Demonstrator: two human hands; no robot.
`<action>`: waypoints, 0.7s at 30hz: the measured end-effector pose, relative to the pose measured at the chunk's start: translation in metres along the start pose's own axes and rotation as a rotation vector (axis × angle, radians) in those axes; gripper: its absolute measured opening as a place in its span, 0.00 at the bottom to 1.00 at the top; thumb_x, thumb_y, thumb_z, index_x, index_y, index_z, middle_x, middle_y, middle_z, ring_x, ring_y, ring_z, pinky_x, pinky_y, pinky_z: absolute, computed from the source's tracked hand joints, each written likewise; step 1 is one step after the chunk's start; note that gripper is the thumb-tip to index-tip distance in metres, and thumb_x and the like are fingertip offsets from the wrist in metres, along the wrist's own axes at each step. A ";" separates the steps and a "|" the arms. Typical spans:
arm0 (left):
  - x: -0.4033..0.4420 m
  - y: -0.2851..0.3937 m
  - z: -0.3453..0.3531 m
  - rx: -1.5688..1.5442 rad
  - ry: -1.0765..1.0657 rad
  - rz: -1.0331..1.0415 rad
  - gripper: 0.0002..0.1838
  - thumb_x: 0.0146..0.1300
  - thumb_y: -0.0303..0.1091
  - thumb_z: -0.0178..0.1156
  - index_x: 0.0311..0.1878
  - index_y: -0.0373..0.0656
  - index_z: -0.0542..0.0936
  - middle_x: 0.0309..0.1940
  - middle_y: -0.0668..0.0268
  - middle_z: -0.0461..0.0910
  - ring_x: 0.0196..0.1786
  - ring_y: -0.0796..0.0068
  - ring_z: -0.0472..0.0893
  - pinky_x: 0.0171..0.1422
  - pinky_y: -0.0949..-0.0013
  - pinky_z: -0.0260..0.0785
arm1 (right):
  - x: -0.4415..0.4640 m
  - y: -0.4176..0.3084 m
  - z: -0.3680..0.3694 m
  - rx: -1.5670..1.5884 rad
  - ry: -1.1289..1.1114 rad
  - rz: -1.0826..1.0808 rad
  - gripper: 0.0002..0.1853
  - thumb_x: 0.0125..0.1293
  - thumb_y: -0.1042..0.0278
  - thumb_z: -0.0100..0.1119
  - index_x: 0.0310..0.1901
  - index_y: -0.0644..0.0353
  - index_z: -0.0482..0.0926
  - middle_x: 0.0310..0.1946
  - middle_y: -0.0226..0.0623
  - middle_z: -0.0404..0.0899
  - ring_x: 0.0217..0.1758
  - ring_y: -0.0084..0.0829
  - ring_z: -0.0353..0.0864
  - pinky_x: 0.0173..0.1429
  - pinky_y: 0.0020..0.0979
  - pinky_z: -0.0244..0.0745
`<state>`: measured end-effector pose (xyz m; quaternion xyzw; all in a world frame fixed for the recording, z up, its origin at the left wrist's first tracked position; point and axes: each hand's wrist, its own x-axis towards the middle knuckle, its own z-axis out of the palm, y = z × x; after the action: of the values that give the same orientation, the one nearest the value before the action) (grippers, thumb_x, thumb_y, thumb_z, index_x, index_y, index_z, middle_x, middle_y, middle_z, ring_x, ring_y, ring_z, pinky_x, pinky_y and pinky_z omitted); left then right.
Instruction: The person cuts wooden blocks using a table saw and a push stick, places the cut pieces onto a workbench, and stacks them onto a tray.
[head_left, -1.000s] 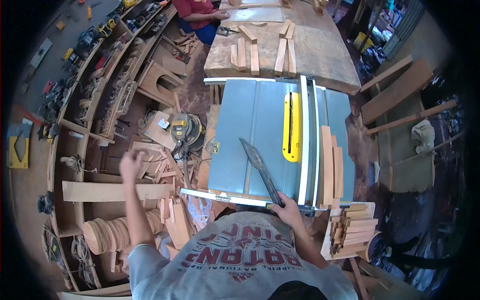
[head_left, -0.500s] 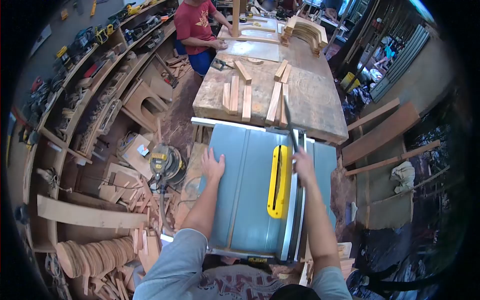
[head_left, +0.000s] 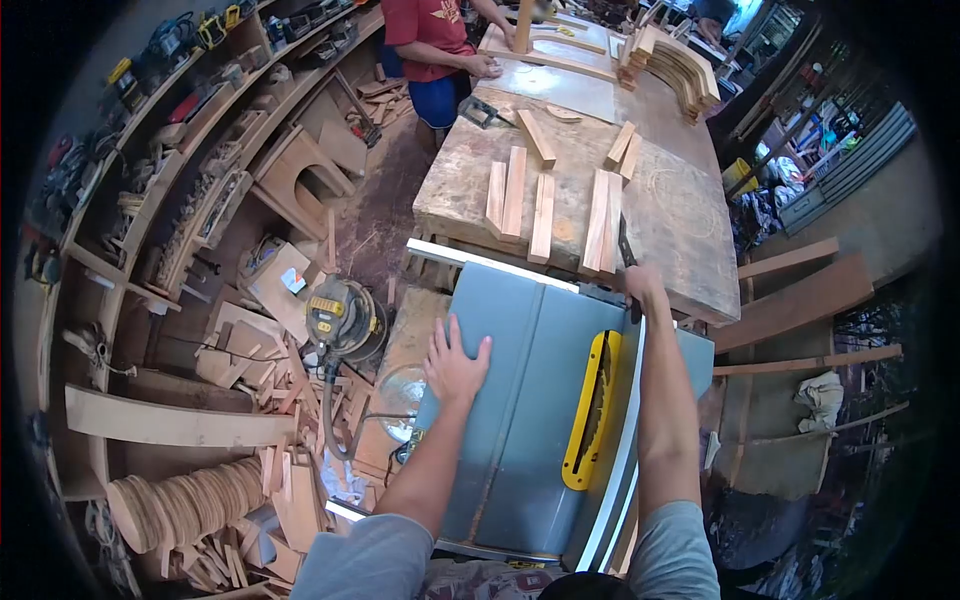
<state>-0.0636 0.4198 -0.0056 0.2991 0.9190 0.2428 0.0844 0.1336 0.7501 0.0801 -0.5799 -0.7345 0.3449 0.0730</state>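
Observation:
My left hand [head_left: 457, 364] lies on the left side of the grey table saw top [head_left: 500, 400], fingers spread and holding nothing. At the far end of the saw, my right hand [head_left: 645, 284] is closed around a dark, narrow stick [head_left: 626, 242], whose other end points toward the workbench. The saw blade [head_left: 598, 410] stands in the yellow insert [head_left: 580, 462], to the left of the metal fence [head_left: 628, 430]. Beyond the saw, several wood strips [head_left: 541, 220] lie on the workbench [head_left: 455, 190], some right by the stick.
A person [head_left: 437, 60] in a red shirt works at the bench's far left. Curved wood pieces [head_left: 680, 75] are stacked at the back. A shop vacuum [head_left: 345, 318] and wood offcuts sit left of the saw. Tool shelves [head_left: 190, 140] line the left wall; boards [head_left: 795, 300] lean at right.
My right hand has moved forward to the saw's far end with the stick. My left hand stays on the saw top. The view has shifted, and the wood strips at the bench's near edge lie closer together.

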 end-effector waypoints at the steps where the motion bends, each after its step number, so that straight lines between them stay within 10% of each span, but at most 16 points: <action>1: 0.000 0.000 0.001 0.001 0.006 0.005 0.46 0.65 0.65 0.60 0.81 0.52 0.65 0.81 0.54 0.62 0.80 0.48 0.63 0.80 0.43 0.55 | -0.004 -0.009 0.004 0.097 0.043 0.035 0.11 0.59 0.75 0.47 0.34 0.75 0.78 0.19 0.52 0.79 0.17 0.41 0.80 0.18 0.44 0.71; 14: 0.002 -0.003 0.005 -0.004 0.012 0.023 0.47 0.64 0.65 0.61 0.82 0.55 0.63 0.82 0.55 0.59 0.80 0.48 0.63 0.79 0.43 0.56 | -0.024 -0.070 0.087 0.551 -0.036 0.069 0.13 0.63 0.74 0.50 0.49 0.67 0.73 0.22 0.37 0.72 0.17 0.32 0.72 0.21 0.37 0.70; 19: 0.001 -0.006 0.009 0.020 -0.007 0.021 0.47 0.64 0.65 0.62 0.82 0.55 0.63 0.82 0.55 0.59 0.79 0.47 0.63 0.79 0.42 0.56 | 0.037 -0.058 0.087 0.053 0.462 -0.362 0.17 0.66 0.67 0.51 0.52 0.65 0.78 0.27 0.48 0.81 0.22 0.39 0.82 0.29 0.40 0.78; 21: 0.005 -0.007 0.011 0.016 0.011 0.037 0.47 0.64 0.65 0.62 0.82 0.54 0.63 0.82 0.55 0.59 0.79 0.47 0.63 0.79 0.42 0.55 | 0.036 -0.099 0.067 0.180 0.174 -0.152 0.27 0.62 0.63 0.50 0.62 0.60 0.80 0.52 0.64 0.83 0.62 0.64 0.79 0.69 0.53 0.73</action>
<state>-0.0676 0.4218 -0.0193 0.3152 0.9157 0.2386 0.0723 0.0085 0.7452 0.0778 -0.5415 -0.7331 0.3514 0.2141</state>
